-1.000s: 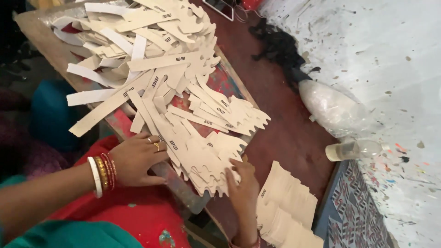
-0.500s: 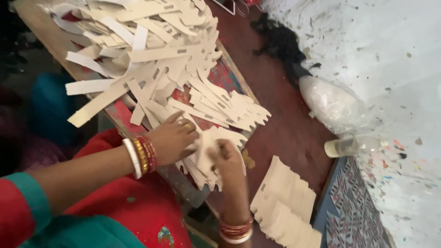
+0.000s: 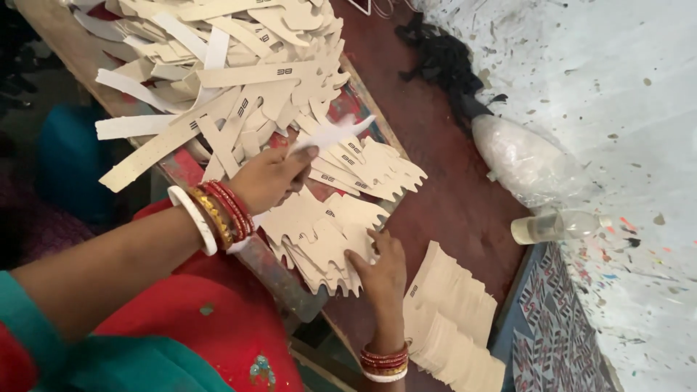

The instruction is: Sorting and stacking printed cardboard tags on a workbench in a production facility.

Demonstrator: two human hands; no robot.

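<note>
Paint-speckled white wall runs along the far side of a dark reddish-brown worktop, where a bulging clear plastic bag and a small clear bottle lie close to it. Most of the surface is buried under a loose heap of beige card cut-outs, long strips and comb-edged pieces lying every way. The left hand, its wrist ringed with red, gold and white bangles, is raised over the heap with the fingertips pinching one pale cut-out by its end, the rest sticking up free. The right hand lies flat and spread, pressing down on a small fanned stack of toothed pieces at the near edge. Just beside it sits a neater pile of plain sheets. I'd judge the card light, thin and fairly stiff, easily creased at the teeth, so best taken by the plain end or flat edge.
</note>
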